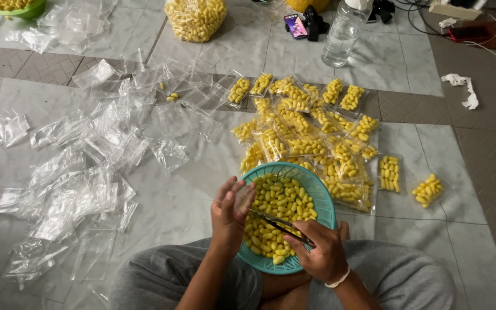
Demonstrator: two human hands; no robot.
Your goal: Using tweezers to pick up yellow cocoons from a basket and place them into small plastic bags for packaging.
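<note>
Left hand [232,209], fingers curled around a clear bag [244,198]; right hand [320,248] pinching metal tweezers [276,223], tips beside the left fingers, above yellow cocoons [285,198] in teal basket [322,192].

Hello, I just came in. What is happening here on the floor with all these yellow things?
A person sits on the tiled floor with a teal basket of small yellow capsules on the lap. The right hand holds dark tweezers over the capsules. The left hand holds a small clear bag at the basket's rim. Filled bags lie heaped in front of the basket, and empty clear bags are spread to the left.
</note>
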